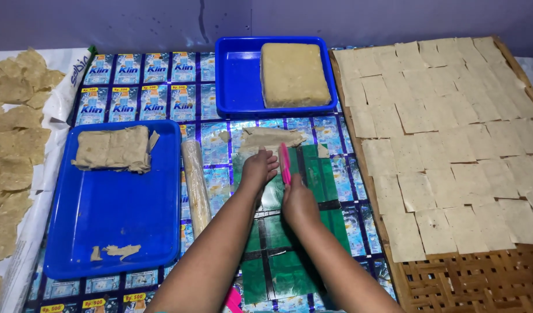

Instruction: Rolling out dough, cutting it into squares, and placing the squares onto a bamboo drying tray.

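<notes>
My right hand grips a pink cutter with its blade resting on a green plastic sheet. My left hand lies flat on the same sheet, fingers pointing toward a thin flap of rolled dough at the sheet's far end. A dough-coated rolling pin lies just left of my left arm.
A blue tray at left holds stacked dough sheets and scraps. A second blue tray at the back carries a thick dough block. A woven bamboo rack at right is covered with several cut squares. Irregular pieces lie far left.
</notes>
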